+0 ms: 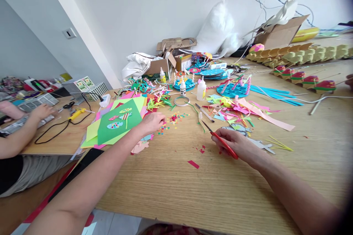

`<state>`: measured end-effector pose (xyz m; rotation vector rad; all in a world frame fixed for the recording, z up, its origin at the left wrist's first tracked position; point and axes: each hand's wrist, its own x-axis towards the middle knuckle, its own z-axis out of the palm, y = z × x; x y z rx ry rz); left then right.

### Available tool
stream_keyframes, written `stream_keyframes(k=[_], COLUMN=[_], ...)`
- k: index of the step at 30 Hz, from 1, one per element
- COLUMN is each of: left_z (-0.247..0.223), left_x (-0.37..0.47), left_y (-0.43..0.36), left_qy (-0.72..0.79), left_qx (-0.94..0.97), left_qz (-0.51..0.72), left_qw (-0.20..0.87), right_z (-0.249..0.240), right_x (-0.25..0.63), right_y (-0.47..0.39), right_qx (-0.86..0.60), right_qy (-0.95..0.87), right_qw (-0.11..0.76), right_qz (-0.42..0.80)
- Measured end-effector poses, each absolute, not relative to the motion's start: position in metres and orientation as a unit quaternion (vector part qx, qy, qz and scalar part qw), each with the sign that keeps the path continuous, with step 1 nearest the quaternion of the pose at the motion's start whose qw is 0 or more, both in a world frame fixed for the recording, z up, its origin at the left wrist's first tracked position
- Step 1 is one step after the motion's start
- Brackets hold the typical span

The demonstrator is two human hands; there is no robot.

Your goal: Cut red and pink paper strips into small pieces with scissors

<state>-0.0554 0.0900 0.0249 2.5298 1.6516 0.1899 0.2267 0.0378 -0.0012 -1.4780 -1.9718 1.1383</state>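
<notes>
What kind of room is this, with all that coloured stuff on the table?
Probably a craft workroom. The wooden table is strewn with coloured paper scraps and glue bottles. The right hand holds red scissors, and the left hand rests by a green sheet with paper fish.

No writing can be read here: the print on the glue bottles (pixel 182 89), the cardboard box (pixel 159 67) and the small cartons (pixel 84 84) is too small and blurred.

Craft workshop: wooden table (pixel 193 191) strewn with coloured paper scraps (pixel 234 108), glue bottles (pixel 201 89).
</notes>
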Motion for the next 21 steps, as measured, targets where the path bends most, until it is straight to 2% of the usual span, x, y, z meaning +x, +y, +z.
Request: stream_keyframes(k=[5,12,21], left_z=[0.034,0.022,0.013], left_x=[-0.054,-0.055,-0.037], left_y=[0.081,0.072,0.051], left_qy=[0.577,0.569,0.544], left_qx=[0.787,0.709,0.684], left_qz=[0.139,0.204,0.235], left_qw=[0.166,0.363,0.425], right_z=[-0.002,-0.001,-0.001], right_x=[0.227,0.227,0.226], right_y=[0.037,0.036,0.034], right_qx=[-0.529,-0.525,-0.508], right_qy=[-0.706,-0.709,-0.693], right_qw=[0.212,0.212,0.227], right_qz=[0.419,0.420,0.458])
